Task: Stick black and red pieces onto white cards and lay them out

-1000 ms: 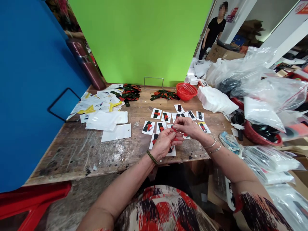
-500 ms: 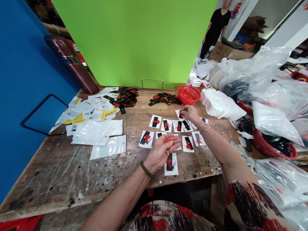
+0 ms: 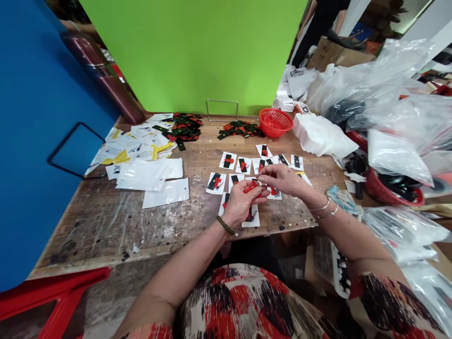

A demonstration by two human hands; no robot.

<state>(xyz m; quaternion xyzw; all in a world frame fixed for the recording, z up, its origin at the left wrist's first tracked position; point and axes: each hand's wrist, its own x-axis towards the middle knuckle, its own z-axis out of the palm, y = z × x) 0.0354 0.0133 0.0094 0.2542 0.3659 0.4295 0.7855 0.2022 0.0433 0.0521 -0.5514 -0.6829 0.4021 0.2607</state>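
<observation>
My left hand (image 3: 242, 201) is curled palm-up around several small red plastic pieces (image 3: 252, 187). Just above its fingertips, my right hand (image 3: 282, 179) has thumb and index finger brought together; whatever lies between them is too small to make out. White printed cards, each carrying a black strip, are spread in rows under and around both hands. On many of them a red piece lies across the strip, as on the far card (image 3: 264, 150) and the left card (image 3: 215, 182). My hands partly cover the nearer cards.
Behind the cards are a red basket (image 3: 276, 123) of red pieces and piles of black-and-red strips (image 3: 240, 129). Loose cards (image 3: 136, 141) and white plastic pouches (image 3: 165, 192) lie left. A maroon flask (image 3: 106, 80) leans by the blue panel. Plastic bags (image 3: 395, 108) crowd the right.
My right hand has left the far card, where a red piece now shows, and come back toward me to my left hand. The view has tilted downward.
</observation>
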